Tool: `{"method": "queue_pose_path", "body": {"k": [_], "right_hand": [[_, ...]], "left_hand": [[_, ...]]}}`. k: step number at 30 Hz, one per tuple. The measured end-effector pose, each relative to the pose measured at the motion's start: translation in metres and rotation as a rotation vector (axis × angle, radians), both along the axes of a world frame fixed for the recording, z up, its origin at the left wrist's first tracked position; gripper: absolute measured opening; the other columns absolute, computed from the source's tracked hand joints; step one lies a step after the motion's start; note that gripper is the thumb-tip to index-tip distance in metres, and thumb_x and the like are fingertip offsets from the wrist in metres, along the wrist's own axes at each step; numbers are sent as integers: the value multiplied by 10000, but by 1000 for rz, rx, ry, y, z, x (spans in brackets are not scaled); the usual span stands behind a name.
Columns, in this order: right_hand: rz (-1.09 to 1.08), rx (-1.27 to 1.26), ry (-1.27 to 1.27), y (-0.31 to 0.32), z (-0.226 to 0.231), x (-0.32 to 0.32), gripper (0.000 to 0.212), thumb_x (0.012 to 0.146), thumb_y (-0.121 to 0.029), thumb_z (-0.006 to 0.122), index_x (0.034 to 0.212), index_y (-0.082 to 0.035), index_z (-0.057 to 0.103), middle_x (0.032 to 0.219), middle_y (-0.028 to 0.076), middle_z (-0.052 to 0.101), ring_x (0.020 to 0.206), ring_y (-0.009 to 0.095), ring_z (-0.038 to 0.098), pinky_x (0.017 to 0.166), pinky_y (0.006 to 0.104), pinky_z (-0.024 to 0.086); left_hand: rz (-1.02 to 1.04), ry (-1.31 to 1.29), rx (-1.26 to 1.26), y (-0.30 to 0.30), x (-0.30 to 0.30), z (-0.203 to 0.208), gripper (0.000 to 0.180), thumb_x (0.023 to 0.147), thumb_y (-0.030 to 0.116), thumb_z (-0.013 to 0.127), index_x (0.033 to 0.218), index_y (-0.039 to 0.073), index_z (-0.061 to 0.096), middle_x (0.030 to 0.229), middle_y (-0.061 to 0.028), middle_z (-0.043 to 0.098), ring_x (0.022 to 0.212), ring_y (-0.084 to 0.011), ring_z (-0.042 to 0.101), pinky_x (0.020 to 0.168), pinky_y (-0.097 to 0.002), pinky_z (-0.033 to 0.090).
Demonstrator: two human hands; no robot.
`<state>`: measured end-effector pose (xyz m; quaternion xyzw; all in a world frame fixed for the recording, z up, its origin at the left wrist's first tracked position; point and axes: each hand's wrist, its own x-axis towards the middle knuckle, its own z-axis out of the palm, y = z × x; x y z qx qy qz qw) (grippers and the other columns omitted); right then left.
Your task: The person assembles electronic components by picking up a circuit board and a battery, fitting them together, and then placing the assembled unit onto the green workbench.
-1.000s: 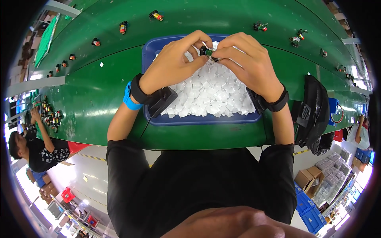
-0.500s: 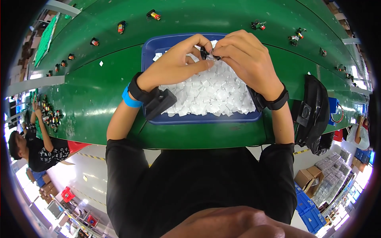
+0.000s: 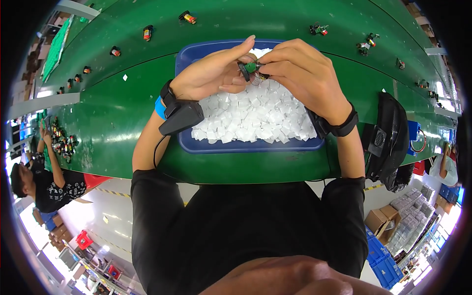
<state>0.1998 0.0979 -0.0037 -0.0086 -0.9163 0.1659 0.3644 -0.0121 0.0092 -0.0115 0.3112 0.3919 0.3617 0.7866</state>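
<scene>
Over the tray, both of my hands are at a small electronic assembly [image 3: 251, 67] with a green circuit board, a black disc-like part and thin wires. My left hand [image 3: 211, 74] is turned palm up, its thumb raised and its curled fingers cradling the black part. My right hand [image 3: 307, 73] pinches the assembly's right side between thumb and fingers; the exact spot is partly hidden by the fingertips. Below lies a blue tray [image 3: 255, 147] filled with small white square pieces [image 3: 255, 115].
Similar small assemblies [image 3: 148, 33] with red-yellow cylinders stand along the far green table [image 3: 123, 98], and others [image 3: 318, 29] lie at the right. A black bag [image 3: 388, 137] sits right of the tray. At the far left, another person [image 3: 49, 182] works by a pile of assemblies [image 3: 64, 142].
My left hand has rolled palm up and its thumb has lifted off. The assembly has turned, so its green board now shows. My right hand keeps its pinch almost in place.
</scene>
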Motion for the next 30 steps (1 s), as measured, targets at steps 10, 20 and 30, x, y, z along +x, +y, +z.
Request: {"method": "queue_pose_path", "body": {"k": [10,20,30], "right_hand": [[-62,5,-28,-2,8,4,280,658,19,801,917,-28,706,962,62,714,894,268,654,731,329,546],[-170,43,2,-6,7,4,282,673,29,798,940,-35,733,973,44,729,877,244,644,717,322,539],[-304,112,93,-10,-5,-1,289,640,40,796,903,-72,749,933,20,682,827,216,619,663,301,508]], "left_hand": [[204,222,78,-4,3,3,541,1049,508,424,1159,9,601,875,-91,627,589,-120,489,510,-253,398],[284,358,393,-11,15,3,301,949,115,626,1199,-49,596,900,-66,658,800,-144,673,638,-269,559],[250,660,523,-20,28,9,335,940,20,625,1267,-29,575,990,-94,671,817,-137,647,691,-288,601]]}}
